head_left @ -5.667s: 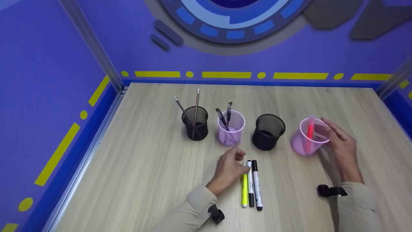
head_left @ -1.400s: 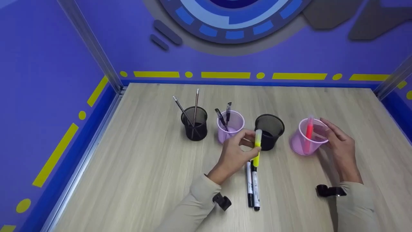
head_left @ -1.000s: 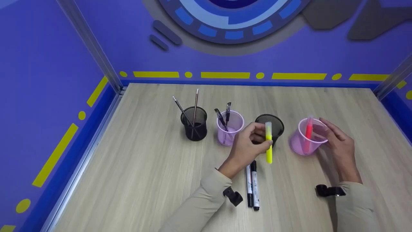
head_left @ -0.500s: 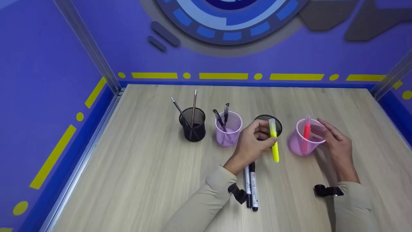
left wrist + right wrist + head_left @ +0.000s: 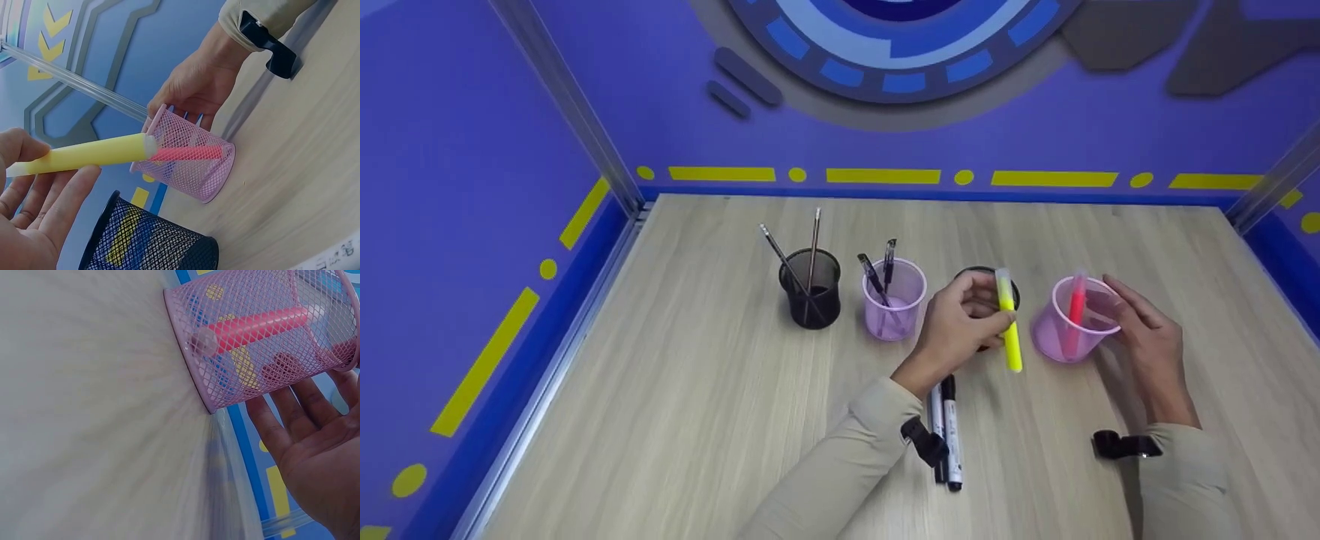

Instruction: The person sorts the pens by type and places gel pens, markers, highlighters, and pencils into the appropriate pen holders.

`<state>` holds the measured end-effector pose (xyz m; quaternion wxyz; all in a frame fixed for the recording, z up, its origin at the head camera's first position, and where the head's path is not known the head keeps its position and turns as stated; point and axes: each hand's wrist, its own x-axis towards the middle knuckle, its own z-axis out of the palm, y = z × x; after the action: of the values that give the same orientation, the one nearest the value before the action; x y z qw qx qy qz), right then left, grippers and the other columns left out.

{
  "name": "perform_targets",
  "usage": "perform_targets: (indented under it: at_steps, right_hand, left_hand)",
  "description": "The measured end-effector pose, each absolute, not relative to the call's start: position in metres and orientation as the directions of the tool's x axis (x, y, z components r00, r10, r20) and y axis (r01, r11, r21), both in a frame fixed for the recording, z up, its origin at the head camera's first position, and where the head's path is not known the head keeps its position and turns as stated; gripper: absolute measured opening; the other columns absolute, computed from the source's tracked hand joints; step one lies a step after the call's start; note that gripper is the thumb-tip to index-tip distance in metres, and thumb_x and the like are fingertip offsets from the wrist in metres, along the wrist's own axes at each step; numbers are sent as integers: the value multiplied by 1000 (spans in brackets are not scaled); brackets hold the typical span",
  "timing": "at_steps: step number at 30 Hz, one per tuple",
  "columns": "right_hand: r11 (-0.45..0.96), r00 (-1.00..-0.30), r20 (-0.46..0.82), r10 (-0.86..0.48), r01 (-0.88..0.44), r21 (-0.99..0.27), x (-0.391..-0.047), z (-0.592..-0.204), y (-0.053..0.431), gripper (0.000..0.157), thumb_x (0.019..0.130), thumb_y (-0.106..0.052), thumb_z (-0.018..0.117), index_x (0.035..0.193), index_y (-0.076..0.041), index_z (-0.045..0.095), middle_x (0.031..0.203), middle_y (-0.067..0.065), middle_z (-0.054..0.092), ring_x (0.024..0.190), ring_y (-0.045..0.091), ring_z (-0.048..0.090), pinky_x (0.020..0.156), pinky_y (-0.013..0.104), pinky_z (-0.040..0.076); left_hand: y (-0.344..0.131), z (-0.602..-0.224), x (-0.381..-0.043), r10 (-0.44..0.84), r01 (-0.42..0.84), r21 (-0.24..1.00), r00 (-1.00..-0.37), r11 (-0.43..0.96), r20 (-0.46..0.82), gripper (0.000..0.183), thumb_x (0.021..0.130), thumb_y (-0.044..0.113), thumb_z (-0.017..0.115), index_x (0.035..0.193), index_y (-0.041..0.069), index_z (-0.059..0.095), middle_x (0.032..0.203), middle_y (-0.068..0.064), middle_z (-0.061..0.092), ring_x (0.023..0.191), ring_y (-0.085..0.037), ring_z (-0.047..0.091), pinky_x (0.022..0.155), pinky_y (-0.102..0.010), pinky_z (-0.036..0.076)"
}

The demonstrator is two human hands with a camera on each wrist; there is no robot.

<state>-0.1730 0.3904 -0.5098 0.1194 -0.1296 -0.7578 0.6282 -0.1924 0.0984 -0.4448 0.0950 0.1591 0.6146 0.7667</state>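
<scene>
Desk (image 5: 697, 375), pale and streaked with wood grain, meets blue walls (image 5: 442, 112) with yellow dashes (image 5: 883, 176). Bright yellow with a cloudy, whitish top, the highlighter (image 5: 1014, 351) hangs slightly tilted in the air near a pink mesh cup (image 5: 1044, 337), pinched in the left hand (image 5: 960, 324). The right hand (image 5: 1151, 334) curves round that cup's side, and a red marker (image 5: 1077, 306) leans inside it.

- Two black mesh cups (image 5: 814, 310) and two pinkish mesh cups (image 5: 1044, 334), four cups altogether
- One yellow highlighter (image 5: 1013, 346)
- One pink highlighter (image 5: 1076, 306)
- Two pencils (image 5: 814, 241)
- Two black pens (image 5: 873, 275)
- Two white-and-black markers (image 5: 952, 435)
- Two black wrist devices (image 5: 924, 442)
- One desk (image 5: 697, 360)
</scene>
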Motion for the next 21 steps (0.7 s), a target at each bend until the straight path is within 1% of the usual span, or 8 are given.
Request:
perform_targets:
  at_steps: [5, 8, 10, 14, 17, 21]
  right_hand:
    - [171, -942, 18, 335, 42, -984, -172, -509, 391, 50, 106, -41, 66, 153, -25, 60, 155, -4, 58, 145, 18, 48, 90, 10, 51]
    - [165, -943, 10, 333, 47, -985, -172, -510, 392, 51, 106, -41, 65, 154, -25, 59, 156, -4, 56, 146, 19, 46, 91, 10, 51]
    - [162, -944, 7, 331, 49, -986, -172, -510, 392, 51, 106, -42, 65, 154, -26, 59, 157, -5, 55, 146, 17, 47, 91, 10, 51]
    - [140, -944, 39, 328, 8, -990, -172, -511, 393, 49, 107, -36, 66, 153, -21, 61, 149, -6, 61, 135, 11, 54, 91, 11, 52]
    - [133, -943, 65, 326, -23, -991, -173, -512, 393, 47, 108, -31, 66, 152, -17, 61, 142, -8, 66, 127, 7, 58, 90, 12, 53]
    - [125, -942, 56, 331, -15, -992, -174, -512, 393, 46, 108, -31, 65, 152, -18, 62, 142, -10, 65, 126, 5, 57, 89, 11, 52]
  left_hand:
    - [101, -445, -195, 345, 34, 976, -932, -217, 109, 35, 89, -7, 79, 120, 5, 67, 101, 2, 70, 85, -12, 71, 70, -41, 66]
    - [103, -444, -197, 343, 24, 977, -935, -211, 97, 35, 90, -7, 79, 121, 6, 67, 102, 3, 70, 87, -11, 71, 70, -39, 66]
    - [105, -443, -198, 342, 16, 978, -935, -209, 89, 36, 90, -7, 79, 121, 6, 66, 102, 3, 70, 87, -11, 71, 70, -37, 65]
    - [111, -440, -202, 346, 13, 976, -934, -220, 90, 35, 90, -7, 79, 121, 6, 66, 101, 4, 69, 87, -10, 71, 68, -35, 65]
    - [115, -439, -205, 347, 7, 973, -934, -232, 90, 35, 90, -8, 79, 119, 6, 66, 100, 4, 69, 86, -10, 70, 66, -35, 65]
    - [120, -439, -208, 337, -3, 972, -938, -235, 78, 34, 88, -10, 79, 116, 6, 67, 97, 4, 69, 84, -10, 70, 64, -35, 65]
